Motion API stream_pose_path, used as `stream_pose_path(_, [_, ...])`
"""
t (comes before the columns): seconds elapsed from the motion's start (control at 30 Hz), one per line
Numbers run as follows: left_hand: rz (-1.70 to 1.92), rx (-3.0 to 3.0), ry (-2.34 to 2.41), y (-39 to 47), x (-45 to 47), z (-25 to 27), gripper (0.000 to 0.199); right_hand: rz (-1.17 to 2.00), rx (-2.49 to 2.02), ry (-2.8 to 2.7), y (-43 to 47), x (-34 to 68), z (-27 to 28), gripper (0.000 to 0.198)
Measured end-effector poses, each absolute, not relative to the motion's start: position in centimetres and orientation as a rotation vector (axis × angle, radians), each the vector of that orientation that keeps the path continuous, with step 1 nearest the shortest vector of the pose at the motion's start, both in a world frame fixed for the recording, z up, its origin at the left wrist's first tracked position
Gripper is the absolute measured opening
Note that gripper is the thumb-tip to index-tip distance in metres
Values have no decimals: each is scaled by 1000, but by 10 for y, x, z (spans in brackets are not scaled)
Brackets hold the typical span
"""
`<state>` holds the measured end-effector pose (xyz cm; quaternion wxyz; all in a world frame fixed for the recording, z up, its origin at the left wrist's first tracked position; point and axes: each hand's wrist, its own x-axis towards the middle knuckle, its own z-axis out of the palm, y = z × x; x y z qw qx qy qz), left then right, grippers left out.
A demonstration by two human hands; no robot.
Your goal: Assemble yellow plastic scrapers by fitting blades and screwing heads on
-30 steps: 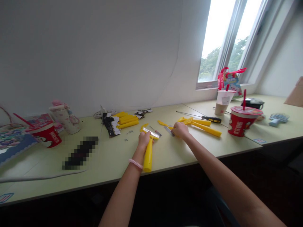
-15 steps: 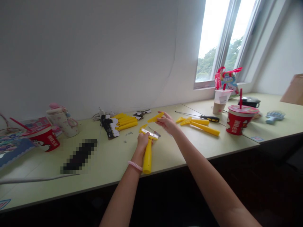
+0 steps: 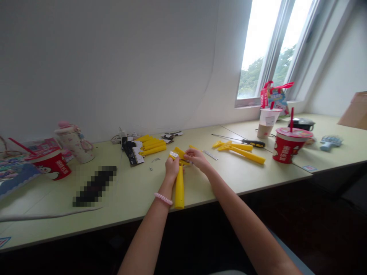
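Observation:
My left hand (image 3: 171,168) is closed around the head of a yellow scraper (image 3: 179,189), whose thick handle points down toward the table's front edge. Some silvery metal shows at the head by my thumb. My right hand (image 3: 197,158) is pinched in against the same head from the right; what its fingertips hold is too small and covered to make out. Just behind that hand a bit of a yellow plastic piece (image 3: 192,146) shows. A thin silvery strip (image 3: 210,154) lies to its right. Small metal screws (image 3: 156,159) are scattered left of the scraper.
Two yellow scrapers (image 3: 243,152) and a long black-handled screwdriver (image 3: 254,143) lie at right. More yellow handles (image 3: 153,145) and black packaging cards (image 3: 132,151) are piled at back left. Red cups (image 3: 291,147), a milky drink cup (image 3: 266,124) and a bottle (image 3: 76,145) stand around.
My right hand has come down and left to the scraper's head. The raised yellow piece is no longer plainly held up. The silvery strip on the table is now uncovered.

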<state>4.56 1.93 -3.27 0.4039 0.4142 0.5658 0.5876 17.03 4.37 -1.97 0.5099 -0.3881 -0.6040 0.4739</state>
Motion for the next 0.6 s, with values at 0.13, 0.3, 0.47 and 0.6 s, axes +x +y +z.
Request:
stream_pose_path(0.13, [1483,1055,1383,19,47,-32,10,1042,-956,-1422,43,170,-25,12])
stream_pose_path(0.3, [1462,1083,1415,17,45,-35,10,448,-1197,-1752,34,153,-28,20])
stream_pose_path(0.47, [1423,1244,1709,21,38,-38,19,190,-1388,-1954,27,138,-29,23])
stream_pose_path(0.6, [1377,1278,1843,24,36,-38,21,192,-1452,-1985,22,139,-28,24])
